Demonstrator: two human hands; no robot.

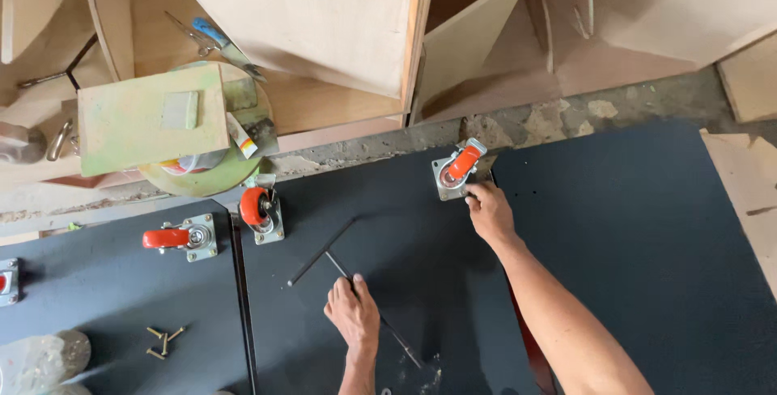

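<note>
The right hand (488,210), fingers curled, presses on the corner of the caster (459,170) plate at upper centre of the dark panel (631,225). The left hand (354,312), lower centre, lies loosely closed over a thin black T-handled wrench (324,256). If the plate is only pinned at one corner, the caster may pivot out of line. The loose screws (164,341) at lower left lie well out of reach.

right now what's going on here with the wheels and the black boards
A person leans over a black board. Their right hand touches the plate of an orange caster at the board's far edge, while the left hand rests on a thin metal rod. Two more orange casters sit nearby, with loose screws on the left board.
</note>
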